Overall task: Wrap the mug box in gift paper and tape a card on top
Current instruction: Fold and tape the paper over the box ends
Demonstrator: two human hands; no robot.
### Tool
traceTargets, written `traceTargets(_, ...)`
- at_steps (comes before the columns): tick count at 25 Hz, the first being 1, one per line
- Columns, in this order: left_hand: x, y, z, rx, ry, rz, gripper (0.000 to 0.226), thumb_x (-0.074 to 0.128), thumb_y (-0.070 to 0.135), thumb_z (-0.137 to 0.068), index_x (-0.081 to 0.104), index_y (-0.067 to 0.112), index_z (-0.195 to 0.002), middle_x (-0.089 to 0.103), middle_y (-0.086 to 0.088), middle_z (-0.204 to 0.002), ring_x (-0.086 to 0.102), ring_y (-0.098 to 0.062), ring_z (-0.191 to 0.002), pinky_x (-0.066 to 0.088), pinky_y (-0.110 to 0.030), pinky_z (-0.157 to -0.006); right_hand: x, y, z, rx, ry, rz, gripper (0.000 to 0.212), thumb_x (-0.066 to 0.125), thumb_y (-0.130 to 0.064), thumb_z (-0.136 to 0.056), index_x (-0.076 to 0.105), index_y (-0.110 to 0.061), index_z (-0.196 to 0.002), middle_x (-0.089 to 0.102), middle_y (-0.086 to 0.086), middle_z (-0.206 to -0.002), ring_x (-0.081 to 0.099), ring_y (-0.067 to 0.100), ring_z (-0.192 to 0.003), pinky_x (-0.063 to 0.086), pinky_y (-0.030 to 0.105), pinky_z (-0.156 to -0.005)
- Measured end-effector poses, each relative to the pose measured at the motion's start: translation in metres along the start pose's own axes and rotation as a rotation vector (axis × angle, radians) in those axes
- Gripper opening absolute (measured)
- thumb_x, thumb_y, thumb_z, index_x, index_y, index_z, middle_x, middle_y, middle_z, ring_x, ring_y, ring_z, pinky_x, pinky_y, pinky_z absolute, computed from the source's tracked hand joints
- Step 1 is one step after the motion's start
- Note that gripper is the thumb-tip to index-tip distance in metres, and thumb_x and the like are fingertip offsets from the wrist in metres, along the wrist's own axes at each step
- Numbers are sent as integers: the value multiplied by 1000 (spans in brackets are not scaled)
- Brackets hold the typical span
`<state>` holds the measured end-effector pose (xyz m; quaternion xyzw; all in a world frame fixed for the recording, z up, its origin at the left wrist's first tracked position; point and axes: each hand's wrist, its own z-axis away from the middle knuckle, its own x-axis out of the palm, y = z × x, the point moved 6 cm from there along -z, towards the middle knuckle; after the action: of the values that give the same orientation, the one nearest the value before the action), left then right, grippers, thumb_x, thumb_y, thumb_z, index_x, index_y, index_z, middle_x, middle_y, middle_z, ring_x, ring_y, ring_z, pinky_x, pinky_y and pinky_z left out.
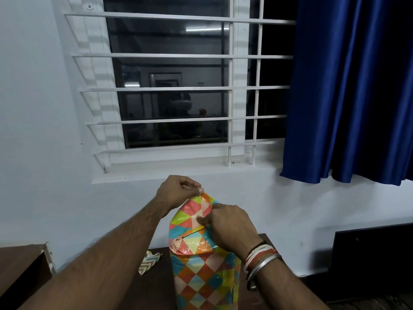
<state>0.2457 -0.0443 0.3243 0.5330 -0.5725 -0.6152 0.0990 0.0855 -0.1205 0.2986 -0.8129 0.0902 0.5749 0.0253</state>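
The mug box (205, 278), fully covered in harlequin-patterned gift paper (194, 220), stands on end over the far edge of the brown table (161, 291), its base out of view. The left hand (178, 191) pinches the raised tip of the paper's end flap between thumb and fingertips, while the right hand (230, 227), bangles (261, 260) at the wrist, has its fingers curled and pinches the folded paper lower on the same end. A scrap of chevron paper (149, 261) lies at the table's far edge, left of the box and apart from it
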Motion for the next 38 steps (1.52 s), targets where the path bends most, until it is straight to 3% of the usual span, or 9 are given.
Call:
traceTargets(5, 7, -38, 29, -149, -143, 42, 49, 82, 38, -86, 56, 35, -126, 69, -1, -114, 73, -21, -98, 64, -37, -78, 0, -6, 3, -46, 11, 62, 42, 50, -37, -107, 50, -32, -149, 60, 5, -131, 64, 27, -113, 57, 39, -97)
traceTargets(9, 13, -47, 42, -105, 33, 52, 48, 82, 38, -85, 58, 35, -126, 71, -4, -117, 73, -19, -93, 64, -32, -74, -3, -7, 9, -102, 19, 18, 50, 49, -36, -107, 37, -48, -154, 59, 3, -134, 62, 27, -116, 53, 39, -99)
traceTargets(13, 17, -47, 45, -73, 53, 0, 56, 80, 44, -86, 58, 28, -134, 68, -2, -127, 70, -18, -103, 61, -31, -81, -1, -4, 15, -112, 11, -12, 44, 51, -37, -106, 47, -45, -150, 57, -1, -141, 60, 24, -122, 51, 38, -103)
traceTargets(18, 22, -54, 53, -163, -5, 147, 71, 85, 44, -80, 51, 29, -141, 64, -2, -134, 70, -21, -106, 62, -36, -85, 1, -6, 12, -95, 44, -38, 43, 53, -38, -105, 51, -46, -147, 58, -4, -139, 59, 22, -121, 52, 36, -101)
traceTargets(27, 34, -31, 61, -81, 98, -151, 65, 66, 51, -95, 37, 29, -149, 58, -2, -144, 63, -26, -121, 52, -37, -97, 5, 3, 16, -49, 33, -24, 46, 53, -34, -104, 47, -47, -147, 65, -5, -134, 63, 22, -120, 52, 36, -102)
traceTargets(29, 36, -26, 62, -45, 109, -217, 67, 65, 52, -96, 33, 32, -151, 61, -3, -142, 65, -26, -118, 51, -31, -90, 2, 3, 22, -54, 54, -55, 43, 51, -36, -105, 46, -45, -146, 67, -2, -130, 64, 23, -116, 53, 35, -98)
traceTargets(31, 36, -22, 62, -20, 120, -262, 70, 66, 54, -94, 31, 35, -151, 63, -2, -140, 66, -25, -115, 49, -28, -85, -1, 4, 26, -42, 83, -110, 39, 49, -34, -104, 43, -42, -142, 69, 2, -118, 65, 24, -104, 52, 32, -83)
traceTargets(33, 36, -23, 63, -31, 112, -217, 74, 71, 56, -90, 32, 39, -151, 61, 0, -142, 66, -25, -116, 54, -31, -90, -2, 7, 27, -8, 109, -175, 35, 50, -29, -102, 38, -37, -135, 69, 4, -109, 63, 24, -92, 48, 31, -72)
traceTargets(38, 30, -31, 59, -132, 74, -85, 85, 85, 55, -76, 38, 43, -146, 59, 1, -143, 68, -23, -112, 60, -44, -95, 3, 17, 28, -22, 100, -260, 34, 52, -27, -98, 38, -39, -127, 67, -2, -99, 58, 18, -82, 44, 29, -66)
